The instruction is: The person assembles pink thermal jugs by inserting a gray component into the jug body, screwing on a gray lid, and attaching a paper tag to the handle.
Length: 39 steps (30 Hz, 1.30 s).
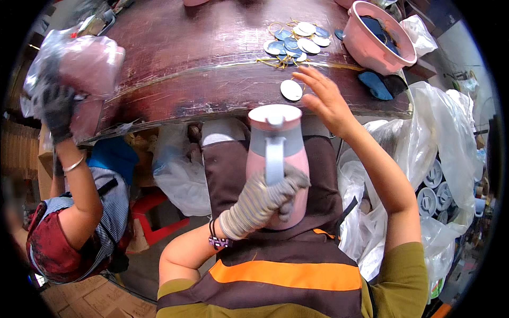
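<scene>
My left hand (268, 203), in a grey striped knit glove, is closed round a pink jug (296, 196) with a grey upper part and a grey handle (274, 159). The jug stands upright over my lap, its pale round top facing up. My bare right hand (324, 100) is raised over the table edge with its fingers stretched out and nothing seen in them. Right beside its fingertips lies a white round tag (291, 90). Beyond it is a pile of round tags (298, 41), white and blue, with golden strings.
A dark red worn table (201, 58) spans the far side. A pink basin (382, 47) with dark items stands at right. At left, a co-worker's gloved hand (54, 106) touches a plastic-wrapped pink thing (90, 63). A clear plastic bag with grey lids (433, 175) is at my right.
</scene>
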Motion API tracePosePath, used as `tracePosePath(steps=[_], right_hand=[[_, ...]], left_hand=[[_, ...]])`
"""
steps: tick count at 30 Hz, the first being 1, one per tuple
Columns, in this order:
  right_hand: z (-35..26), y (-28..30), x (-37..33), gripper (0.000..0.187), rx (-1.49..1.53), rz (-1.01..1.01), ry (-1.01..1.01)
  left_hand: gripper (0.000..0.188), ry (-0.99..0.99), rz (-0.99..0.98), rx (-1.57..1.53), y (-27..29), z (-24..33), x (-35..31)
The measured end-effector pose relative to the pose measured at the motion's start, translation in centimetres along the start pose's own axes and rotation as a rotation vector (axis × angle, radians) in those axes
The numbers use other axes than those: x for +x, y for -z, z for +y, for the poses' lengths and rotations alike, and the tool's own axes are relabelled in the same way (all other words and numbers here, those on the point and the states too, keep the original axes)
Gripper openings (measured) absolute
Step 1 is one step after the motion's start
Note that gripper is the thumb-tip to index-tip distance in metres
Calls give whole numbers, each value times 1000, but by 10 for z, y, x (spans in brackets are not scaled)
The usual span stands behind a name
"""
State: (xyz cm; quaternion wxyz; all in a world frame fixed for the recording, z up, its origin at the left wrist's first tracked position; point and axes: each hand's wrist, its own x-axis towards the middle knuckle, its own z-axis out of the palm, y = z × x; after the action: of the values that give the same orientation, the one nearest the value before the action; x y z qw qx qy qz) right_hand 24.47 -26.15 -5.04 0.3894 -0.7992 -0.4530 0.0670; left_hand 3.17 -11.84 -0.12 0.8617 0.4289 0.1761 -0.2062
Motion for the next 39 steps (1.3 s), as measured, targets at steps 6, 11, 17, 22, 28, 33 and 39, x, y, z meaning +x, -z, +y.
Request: tracePosePath(steps=[6,11,17,22,28,33,39], right_hand=[[54,-36,-33,47,-556,231,255],[-1,-34,-58,21,-105,321,-48],[-73,-37,-59,18,463,-266,-398],[-62,-22,-64,23,1111,-359,-712],[-92,-26,-53,26,1460,-49,-399],[-123,-34,-35,52,416,2,34],[-115,-47,-33,42,-27,238,191]], left_hand=[[31,-200,225,186,20,-7,12],[34,-187,289,-176,31,-15,10],[25,-232,256,534,49,-10,7],[18,-292,603,353,60,-21,-4],[27,-1055,687,1164,65,-4,-8],[30,-1174,521,1412,45,26,-9],[22,-787,429,974,33,24,-12]])
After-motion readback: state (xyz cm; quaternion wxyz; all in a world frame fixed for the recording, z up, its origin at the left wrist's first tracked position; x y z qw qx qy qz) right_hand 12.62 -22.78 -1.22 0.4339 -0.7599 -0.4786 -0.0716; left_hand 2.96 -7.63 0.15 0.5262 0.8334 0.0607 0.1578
